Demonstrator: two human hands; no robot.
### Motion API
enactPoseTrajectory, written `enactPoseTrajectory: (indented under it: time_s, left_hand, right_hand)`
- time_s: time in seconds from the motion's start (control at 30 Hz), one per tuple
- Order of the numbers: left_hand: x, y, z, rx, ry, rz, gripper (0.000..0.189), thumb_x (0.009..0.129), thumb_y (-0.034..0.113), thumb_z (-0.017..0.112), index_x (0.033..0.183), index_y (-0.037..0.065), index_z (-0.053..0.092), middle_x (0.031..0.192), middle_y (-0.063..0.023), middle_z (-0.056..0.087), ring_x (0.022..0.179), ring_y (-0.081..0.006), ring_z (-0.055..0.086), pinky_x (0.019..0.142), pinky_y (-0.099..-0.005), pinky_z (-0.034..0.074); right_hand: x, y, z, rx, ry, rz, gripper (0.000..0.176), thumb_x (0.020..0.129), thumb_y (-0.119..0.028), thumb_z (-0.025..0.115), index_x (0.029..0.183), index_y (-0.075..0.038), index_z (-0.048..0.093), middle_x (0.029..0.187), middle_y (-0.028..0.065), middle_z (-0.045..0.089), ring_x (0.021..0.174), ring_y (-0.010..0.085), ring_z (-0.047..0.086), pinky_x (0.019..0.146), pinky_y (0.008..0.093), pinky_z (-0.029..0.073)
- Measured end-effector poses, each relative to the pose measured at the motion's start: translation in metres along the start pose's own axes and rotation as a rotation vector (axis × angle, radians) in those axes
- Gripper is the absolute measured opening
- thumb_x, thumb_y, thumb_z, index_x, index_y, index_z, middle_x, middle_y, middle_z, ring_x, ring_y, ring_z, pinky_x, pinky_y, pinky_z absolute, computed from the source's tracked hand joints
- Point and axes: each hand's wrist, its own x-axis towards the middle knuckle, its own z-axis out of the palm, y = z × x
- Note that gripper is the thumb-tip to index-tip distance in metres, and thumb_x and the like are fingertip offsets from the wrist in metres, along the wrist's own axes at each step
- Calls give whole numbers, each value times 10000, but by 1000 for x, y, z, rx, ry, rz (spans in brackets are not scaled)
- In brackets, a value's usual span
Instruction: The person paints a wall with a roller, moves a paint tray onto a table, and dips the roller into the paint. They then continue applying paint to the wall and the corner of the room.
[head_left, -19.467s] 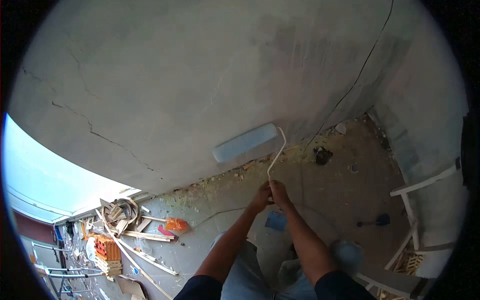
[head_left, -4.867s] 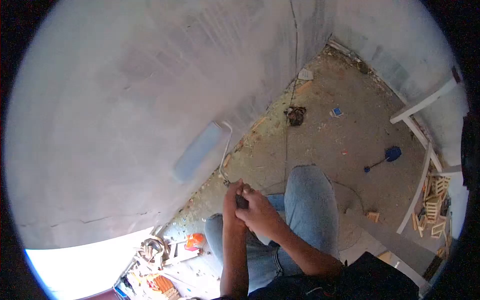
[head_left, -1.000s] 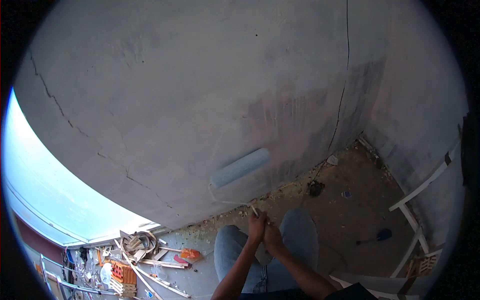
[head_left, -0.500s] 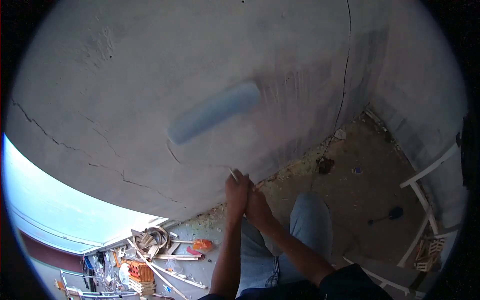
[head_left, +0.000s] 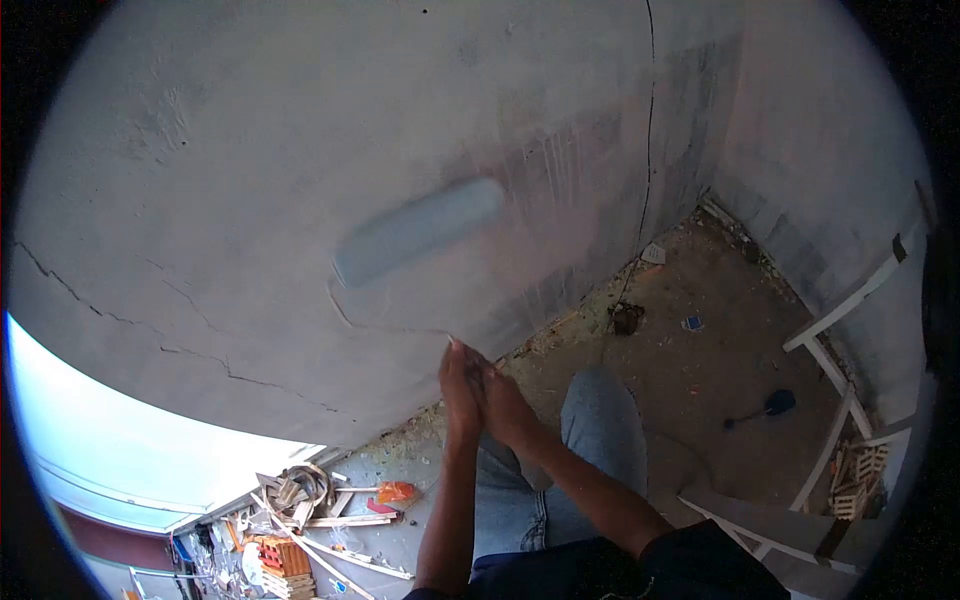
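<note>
A paint roller [head_left: 420,232] with a wide pale blue sleeve is held against or close to the grey wall [head_left: 250,120]; its sleeve is slightly smeared by motion. From the sleeve's left end a thin wire frame bends down to the handle, which is mostly hidden in my fists. My left hand [head_left: 460,390] wraps around the handle near the wire. Close against it, my right hand [head_left: 508,408] is also closed on the handle. Right of the sleeve the wall shows a darker, wet-looking patch with drips and a pinkish area.
Wood scraps [head_left: 330,515] and orange bricks [head_left: 285,553] lie at lower left beside a bright opening. A white wooden frame [head_left: 845,375] stands at right. A dark blue paddle-shaped thing [head_left: 778,403] lies on the floor [head_left: 720,350]. A long crack [head_left: 650,130] runs down the wall.
The view has shifted a little to the right, so the wall and floor appear further left. The roller sleeve sits slightly lower against the wall's marks. Both hands keep their grip.
</note>
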Motion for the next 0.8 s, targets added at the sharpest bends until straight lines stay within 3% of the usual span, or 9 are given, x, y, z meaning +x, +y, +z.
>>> enactPoseTrajectory:
  time_s: [0.13,0.23,0.33,0.37,0.5,0.57,0.67,0.73,0.8]
  left_hand:
    - [10,-16,6,-88,-28,44,357,938,333,394,750,44,488,635,-79,536,593,-159,502,603,-299,408]
    - [-4,-91,-22,-302,180,-117,354,936,333,398,757,45,499,635,-87,553,595,-167,516,611,-300,420]
    - [-28,-121,-33,-303,135,-285,344,929,334,414,752,52,500,657,-68,539,621,-159,517,609,-297,421]
    - [-30,-121,-32,-282,142,-245,340,927,333,419,750,54,499,655,-63,531,623,-158,518,607,-297,423]
    - [-14,-76,-22,-125,85,-58,334,925,325,431,733,57,483,639,-53,499,618,-168,518,599,-307,431]
    - [11,-42,-17,-94,41,65,338,930,315,425,724,52,476,619,-61,497,603,-179,521,601,-314,436]
    - [26,45,26,-252,-25,105,341,938,299,414,719,47,482,610,-66,514,597,-170,522,603,-307,430]
    - [32,50,27,-208,-86,153,361,930,340,402,733,49,482,621,-70,510,616,-193,522,620,-318,429]
    - [35,33,20,-220,-59,164,342,937,311,423,707,64,478,605,-56,506,587,-169,509,595,-304,422]
  right_hand:
    - [10,1,-15,-72,-98,137,392,873,-139,462,1232,11,414,1051,263,560,941,405,565,781,445,467]
    - [-23,34,-24,-143,-161,268,383,884,-173,446,1234,-18,429,1055,253,563,939,399,569,776,448,468]
    - [-54,88,-16,-225,-187,339,367,890,-182,428,1229,-41,442,1054,245,566,928,397,572,766,453,470]
    - [-60,100,-13,-242,-203,366,363,892,-179,421,1228,-45,442,1056,242,566,925,397,572,765,455,470]
    - [-34,34,-19,-215,-209,322,339,892,-148,405,1207,-28,443,1020,244,578,913,401,571,764,458,472]
    - [-1,36,-4,-183,-72,32,329,881,-108,408,1194,-14,440,1004,244,580,917,401,567,760,460,475]
    - [49,-37,-13,-190,-126,98,341,858,-73,433,1193,-9,441,1020,242,574,925,395,568,762,451,478]
    - [63,-47,-11,-281,-241,190,334,856,-72,440,1183,-4,452,1049,236,567,935,391,567,770,445,477]
    - [50,-29,-10,-165,-119,71,366,870,-100,456,1223,-4,444,1045,235,577,975,342,574,791,384,469]
